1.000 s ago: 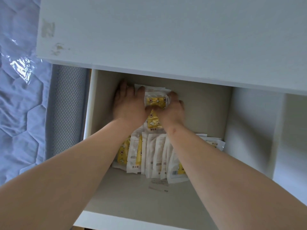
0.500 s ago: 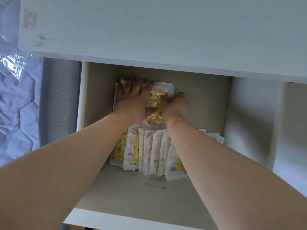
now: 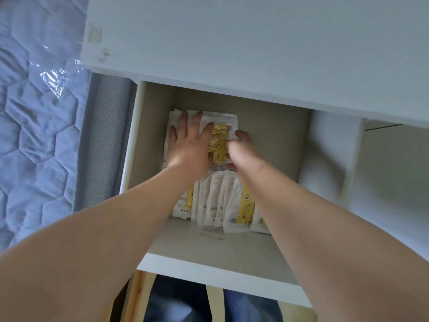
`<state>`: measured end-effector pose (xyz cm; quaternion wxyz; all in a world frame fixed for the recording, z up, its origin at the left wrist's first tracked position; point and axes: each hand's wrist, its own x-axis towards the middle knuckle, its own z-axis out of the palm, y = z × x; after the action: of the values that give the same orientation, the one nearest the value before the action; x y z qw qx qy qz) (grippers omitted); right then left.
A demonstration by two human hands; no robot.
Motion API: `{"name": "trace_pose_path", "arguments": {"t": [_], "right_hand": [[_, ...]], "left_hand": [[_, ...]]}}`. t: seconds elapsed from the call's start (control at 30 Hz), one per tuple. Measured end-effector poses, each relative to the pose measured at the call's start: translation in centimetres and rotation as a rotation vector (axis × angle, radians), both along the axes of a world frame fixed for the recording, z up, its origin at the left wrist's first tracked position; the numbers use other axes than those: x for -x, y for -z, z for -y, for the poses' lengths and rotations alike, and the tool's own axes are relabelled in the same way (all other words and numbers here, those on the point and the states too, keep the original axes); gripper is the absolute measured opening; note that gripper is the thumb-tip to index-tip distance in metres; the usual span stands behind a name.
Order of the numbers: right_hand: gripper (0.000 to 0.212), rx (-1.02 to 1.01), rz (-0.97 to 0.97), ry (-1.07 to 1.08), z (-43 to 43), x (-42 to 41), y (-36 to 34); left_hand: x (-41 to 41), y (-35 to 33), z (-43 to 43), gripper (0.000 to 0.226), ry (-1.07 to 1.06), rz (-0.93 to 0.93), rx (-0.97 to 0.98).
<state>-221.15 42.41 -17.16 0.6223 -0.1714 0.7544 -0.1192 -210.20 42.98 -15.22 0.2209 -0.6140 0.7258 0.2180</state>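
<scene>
**Packet nearly placed**

Near, the packet row (image 3: 217, 202) stands. At 12 o'clock beyond, the left grip (image 3: 188, 146) has flattened, fingers straight, on the stack (image 3: 173, 118); the right grip (image 3: 241, 149) pinches the yellow packet (image 3: 218, 140) atop it, likely squaring it.

Atop packets (image 3: 219, 141): left grip (image 3: 189, 145), right grip (image 3: 241, 147)

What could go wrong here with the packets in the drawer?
The left hand lies flat on the back stack, the right hand curls round the top packet edge: the loose stack may slide apart. Both forearms cross over the front row of packets and might knock it askew.
</scene>
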Motion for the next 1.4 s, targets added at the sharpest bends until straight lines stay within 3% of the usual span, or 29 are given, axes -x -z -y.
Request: {"name": "trace_pose_path", "arguments": {"t": [0.37,0.83,1.0,1.4], "right_hand": [[0.045,0.044,0.080,0.122,-3.6,1.9,-9.9],[0.036,0.280,0.046,0.169,-8.2,4.2,-28.9],[0.027,0.378,0.054,0.292,-8.4,4.9,-34.5],[0.015,0.703,0.011,0.710,-9.8,4.0,-46.8]], "left_hand": [[1.5,-8.7,-2.6,0.057,-0.249,-0.227,-0.024],[4.4,-27.0,-6.2,0.040,-0.614,-0.608,0.070],[5.3,-32.8,-5.8,0.038,-0.631,-0.766,0.120],[5.7,-43.9,-2.5,0.032,-0.309,-1.010,0.190]]}}
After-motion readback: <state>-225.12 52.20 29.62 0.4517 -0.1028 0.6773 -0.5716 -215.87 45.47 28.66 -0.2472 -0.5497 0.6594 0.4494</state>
